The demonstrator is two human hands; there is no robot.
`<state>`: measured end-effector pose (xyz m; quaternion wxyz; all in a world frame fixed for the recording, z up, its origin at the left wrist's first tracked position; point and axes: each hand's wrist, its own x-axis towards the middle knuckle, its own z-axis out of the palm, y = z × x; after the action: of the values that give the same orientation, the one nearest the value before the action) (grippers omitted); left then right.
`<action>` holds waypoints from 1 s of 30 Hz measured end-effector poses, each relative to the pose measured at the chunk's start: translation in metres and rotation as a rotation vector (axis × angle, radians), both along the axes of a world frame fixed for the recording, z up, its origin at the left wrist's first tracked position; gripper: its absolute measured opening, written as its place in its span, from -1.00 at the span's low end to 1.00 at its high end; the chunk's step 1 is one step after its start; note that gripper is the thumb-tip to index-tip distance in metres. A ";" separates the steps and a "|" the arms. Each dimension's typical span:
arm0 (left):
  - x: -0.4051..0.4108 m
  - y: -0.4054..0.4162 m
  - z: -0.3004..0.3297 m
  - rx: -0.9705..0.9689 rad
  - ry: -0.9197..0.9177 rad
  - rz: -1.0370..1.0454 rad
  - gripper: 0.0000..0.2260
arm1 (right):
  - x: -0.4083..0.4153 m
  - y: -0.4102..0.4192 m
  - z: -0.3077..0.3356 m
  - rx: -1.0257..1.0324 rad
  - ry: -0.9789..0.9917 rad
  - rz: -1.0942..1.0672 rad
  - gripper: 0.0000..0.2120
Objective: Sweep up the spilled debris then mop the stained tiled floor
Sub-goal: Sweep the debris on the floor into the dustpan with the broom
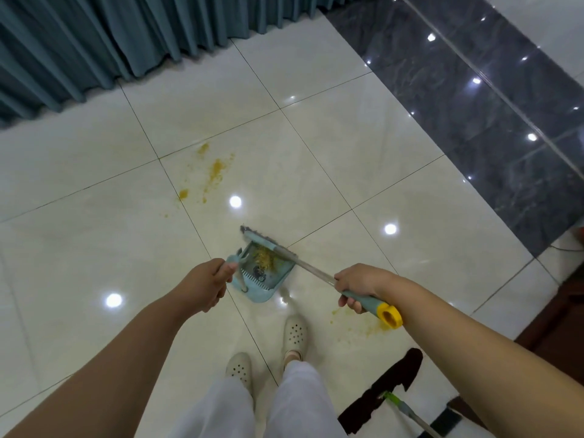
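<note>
A light-blue dustpan [268, 279] sits on the cream tiled floor [94, 241] with yellow crumbs and dark fluff inside. My left hand [205, 284] grips its handle at the pan's left side. My right hand [360, 287] grips the broom handle [373, 303] near its yellow end cap. The broom head [265, 241] lies along the pan's far edge. Yellow debris [216, 170] and smears stain the tiles further away to the left. A second yellow patch [369, 327] lies under my right wrist. A flat mop [382, 393] with a dark pad lies at the lower right.
Teal curtains [94, 42] hang along the far left. A dark marble strip [489, 99] runs across the upper right. My feet in pale perforated clogs [294, 333] stand just behind the dustpan. Dark wooden furniture [556, 314] borders the right edge.
</note>
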<state>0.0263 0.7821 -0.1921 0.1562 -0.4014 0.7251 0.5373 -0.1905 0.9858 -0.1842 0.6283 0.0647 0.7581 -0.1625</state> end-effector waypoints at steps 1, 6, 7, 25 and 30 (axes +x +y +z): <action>0.002 0.000 0.000 0.007 -0.004 0.008 -0.63 | -0.001 -0.004 -0.002 0.000 0.020 0.026 -0.72; 0.013 0.005 -0.001 -0.017 -0.017 0.030 -0.64 | -0.005 -0.026 -0.015 -0.002 0.115 0.159 -0.75; 0.017 0.006 -0.002 -0.039 -0.016 0.032 -0.64 | -0.003 -0.031 -0.020 -0.005 0.130 0.181 -0.72; 0.040 0.007 -0.014 -0.121 -0.059 0.061 -0.48 | 0.024 0.009 -0.012 0.183 0.217 0.370 -0.70; 0.046 0.004 -0.016 -0.165 -0.103 0.042 -0.47 | 0.007 0.022 -0.004 0.143 0.113 0.098 -0.73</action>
<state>0.0723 0.7857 -0.2084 0.1484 -0.4549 0.7493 0.4578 -0.1832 1.0082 -0.1882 0.5854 0.0631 0.8043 -0.0805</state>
